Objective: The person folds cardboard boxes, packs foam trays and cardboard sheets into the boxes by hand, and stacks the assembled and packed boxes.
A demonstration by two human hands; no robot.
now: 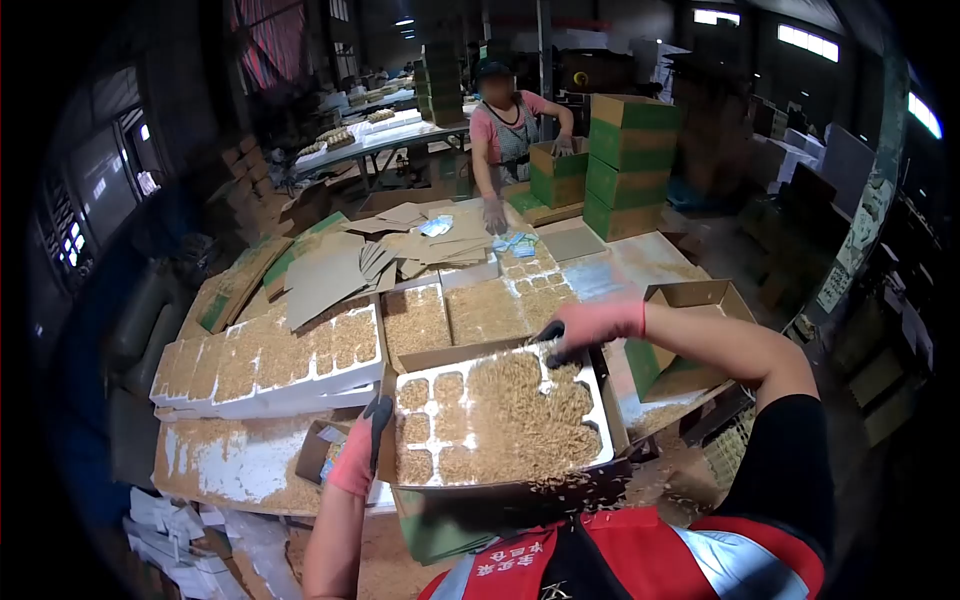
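Observation:
In front of me a cardboard box (389,375) holds a white foam tray (603,420) whose cups are filled with tan husk-like grains (515,415). A heap of the grains covers the tray's middle and right, and some spill over the near edge. My left hand (362,450), in a pink and dark glove, grips the box's left wall. My right hand (590,328), gloved alike, is bent down over the tray's far right corner. Its dark fingertips are at the grains, smeared and partly hidden, so their grip is unclear.
Grain-filled foam trays (270,355) line the table's left, with loose cardboard sheets (330,275) on top. An open box (690,372) stands at right. Across the table a co-worker (505,130) reaches toward trays beside stacked green-brown boxes (630,150). White sheeting (185,545) lies at lower left.

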